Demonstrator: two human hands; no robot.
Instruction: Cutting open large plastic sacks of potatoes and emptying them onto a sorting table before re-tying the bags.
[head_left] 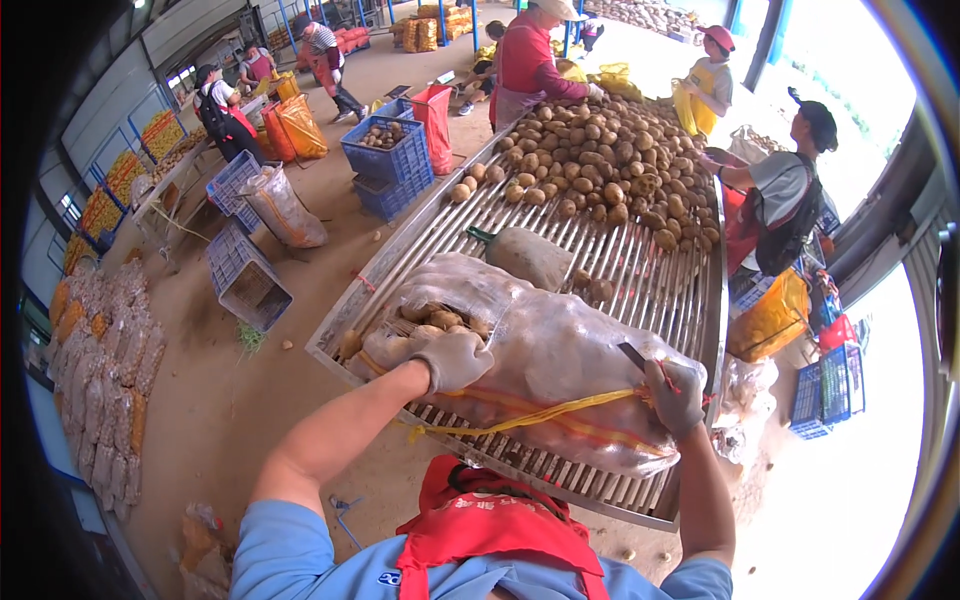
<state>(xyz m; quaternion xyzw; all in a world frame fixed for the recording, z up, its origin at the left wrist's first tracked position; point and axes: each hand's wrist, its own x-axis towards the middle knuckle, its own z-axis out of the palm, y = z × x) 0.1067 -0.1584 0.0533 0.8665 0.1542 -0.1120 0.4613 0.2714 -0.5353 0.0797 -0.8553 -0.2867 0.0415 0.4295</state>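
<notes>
A long clear plastic sack (560, 345) with potatoes (440, 318) showing at its left opening lies across the near end of the slatted metal table (640, 290). My gloved left hand (457, 361) is closed on the sack's film beside that opening. At the sack's right end, my gloved right hand (677, 396) grips a knife whose dark blade (632, 354) points up and left; red cord shows by its handle. A yellow strap (540, 416) runs over the sack's near side to my right hand. Whether that hand also holds the strap, I cannot tell.
Loose potatoes (600, 150) are heaped at the table's far end, where several people stand. A grey-green sack (528, 257) lies beyond mine. Blue crates (390, 160) stand left, more blue crates (830, 385) right. Filled sacks (105, 370) are stacked far left.
</notes>
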